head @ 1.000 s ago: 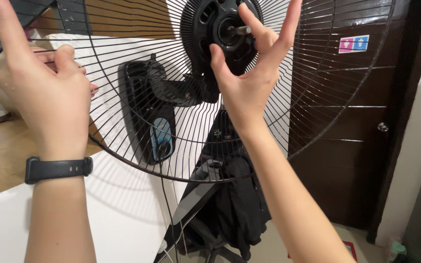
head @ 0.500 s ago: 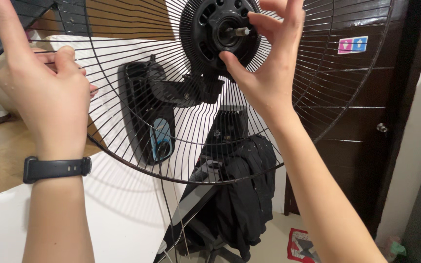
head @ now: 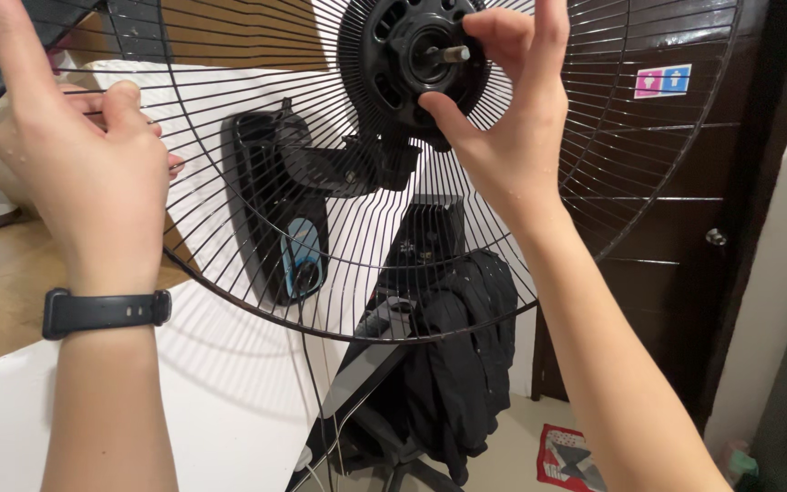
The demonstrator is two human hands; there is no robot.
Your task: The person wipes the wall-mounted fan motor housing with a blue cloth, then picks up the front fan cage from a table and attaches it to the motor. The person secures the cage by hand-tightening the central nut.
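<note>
The right hand [head: 503,137] has its fingers [head: 494,27] curled closed around the black round plastic motor hub [head: 403,55], just beside the metal shaft [head: 453,54]. The left hand [head: 84,155] pinches the black wire fan guard [head: 229,182]; a loosened pinch could let it swing.

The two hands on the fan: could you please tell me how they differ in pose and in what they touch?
The left hand wears a black wristband and grips the wire guard near its edge; the right hand is bare-wristed and pinches the black motor hub around the shaft. Both are raised at the fan.
</note>
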